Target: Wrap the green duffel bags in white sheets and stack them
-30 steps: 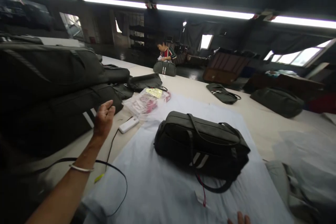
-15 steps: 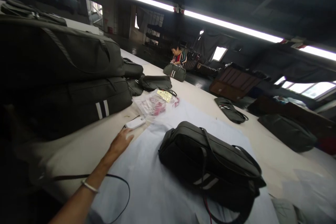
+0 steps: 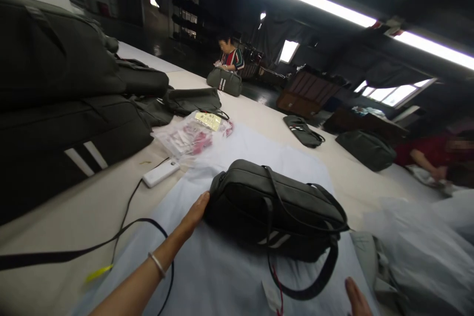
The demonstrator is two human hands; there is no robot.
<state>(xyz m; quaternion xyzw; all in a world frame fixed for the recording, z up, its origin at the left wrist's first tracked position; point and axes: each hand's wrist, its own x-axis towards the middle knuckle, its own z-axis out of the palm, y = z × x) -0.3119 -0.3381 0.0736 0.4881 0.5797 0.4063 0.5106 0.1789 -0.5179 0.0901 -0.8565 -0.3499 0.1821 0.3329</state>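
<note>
The dark bag (image 3: 277, 215) lay on the pale blue sheet (image 3: 215, 276) over the bench (image 3: 255, 108), ahead of the wearer. Its long axis ran across the view, from the end at the left grip (image 3: 193, 215) down slightly toward the right. The left grip was the nearer: its fingers, extended and not closed around anything, appeared to touch the bag's left end, the bag lying to its right. The right grip (image 3: 358, 298) stood apart, below the bag's right end, so that the bag lay up and to its left; it held nothing visible, but whether it was open or closed could not be told.

One handle (image 3: 311, 290) drooped onto the sheet on the wearer's side, with a red cord (image 3: 279, 296) and a white tag (image 3: 270, 296) beside it.

The right grip was cut off by the lower edge. The left palm and thumb could not be made out, nor any pressure at the contact. The bag's underside and far side were hidden, and its near side was in deep shadow.
</note>
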